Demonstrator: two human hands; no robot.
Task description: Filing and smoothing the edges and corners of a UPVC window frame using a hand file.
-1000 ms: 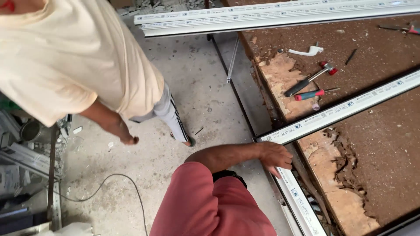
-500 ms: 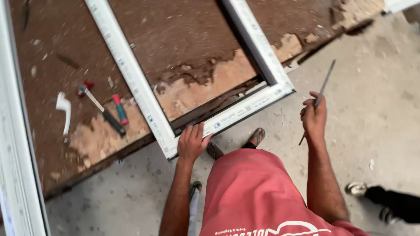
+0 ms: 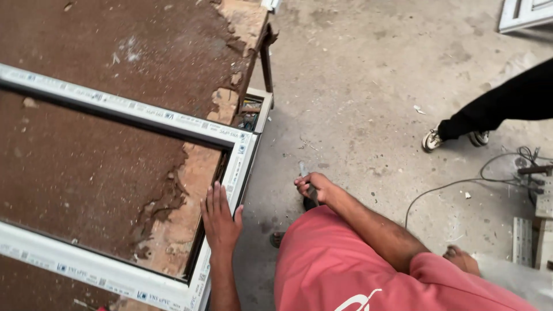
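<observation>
From my remote feed, the left hand (image 3: 220,222) lies flat, fingers spread and holding nothing, palm pressed on the short rail of the white window frame (image 3: 236,173) near its corner. The frame rests on a worn brown worktable (image 3: 144,52), its corner close to the table's edge at three o'clock. The right hand (image 3: 314,187), off the table at about two o'clock from the left, is clenched around a thin grey metal rod (image 3: 303,170), of which only a short end shows above the fist. In my judgement, steadying the frame well means keeping that palm flat and weight straight down on the rail, so the corner cannot skate toward the edge. A co-worker's dark-trousered leg and sneaker (image 3: 432,140) stand on the concrete floor (image 3: 368,69) at one o'clock, well apart.
</observation>
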